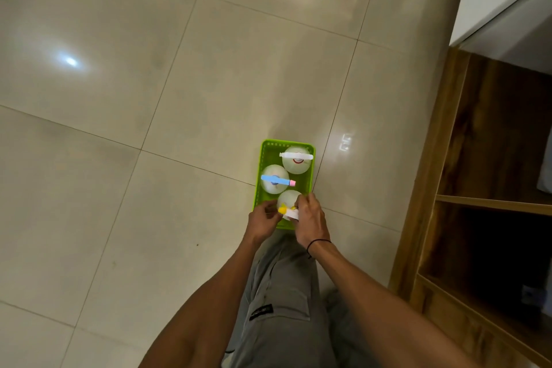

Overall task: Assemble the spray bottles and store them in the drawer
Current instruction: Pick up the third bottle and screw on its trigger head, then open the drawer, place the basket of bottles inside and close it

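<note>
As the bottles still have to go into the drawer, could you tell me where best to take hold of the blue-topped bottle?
Probably by the neck just under its blue spray head, coming straight down from above. The blue-topped bottle stands upright in the green basket, so its round body is hemmed in by the basket wall and the neighbouring bottles, while the head lies crosswise on top and is free. Fingers hooked beneath it should lift it cleanly.

Looked straight down on a green basket (266, 155) over glossy tiled floor (119, 98). Carried three bottles upright: white-headed bottle (295, 160) farthest, blue-headed bottle (274, 180) in the middle, yellow-headed bottle (287, 203) nearest. Gripped at the basket's near-left rim by the left hand (264, 222); pinched at the yellow sprayer by the right hand (310, 219). Wooden shelving (478, 203) stood just right.
</note>
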The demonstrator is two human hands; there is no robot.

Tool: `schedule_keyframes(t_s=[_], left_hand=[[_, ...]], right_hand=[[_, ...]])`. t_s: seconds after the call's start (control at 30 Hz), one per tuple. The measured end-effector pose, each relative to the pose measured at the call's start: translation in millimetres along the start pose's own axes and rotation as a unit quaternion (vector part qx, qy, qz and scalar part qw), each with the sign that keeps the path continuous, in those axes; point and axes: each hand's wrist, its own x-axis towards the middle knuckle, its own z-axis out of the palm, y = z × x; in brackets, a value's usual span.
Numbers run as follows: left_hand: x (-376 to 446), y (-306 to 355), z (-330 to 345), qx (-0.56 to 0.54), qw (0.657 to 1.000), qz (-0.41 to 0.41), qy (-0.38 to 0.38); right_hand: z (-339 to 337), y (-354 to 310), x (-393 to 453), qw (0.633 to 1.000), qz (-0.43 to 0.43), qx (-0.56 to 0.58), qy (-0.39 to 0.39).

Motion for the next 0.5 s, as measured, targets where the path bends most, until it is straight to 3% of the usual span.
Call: schedule_keyframes(t_s=[0.3,0.5], left_hand=[[7.3,9.3,-18.0,0.003,1.0,-0.021,0.011],[14.5,16.2,-30.7,-0.027,0.998,-0.032,0.049]], right_hand=[[-17.0,30.0,3.2,0.996,-0.015,0.072,-0.05],[-25.0,49.5,5.4,0.991,-0.014,0.135,0.008]])
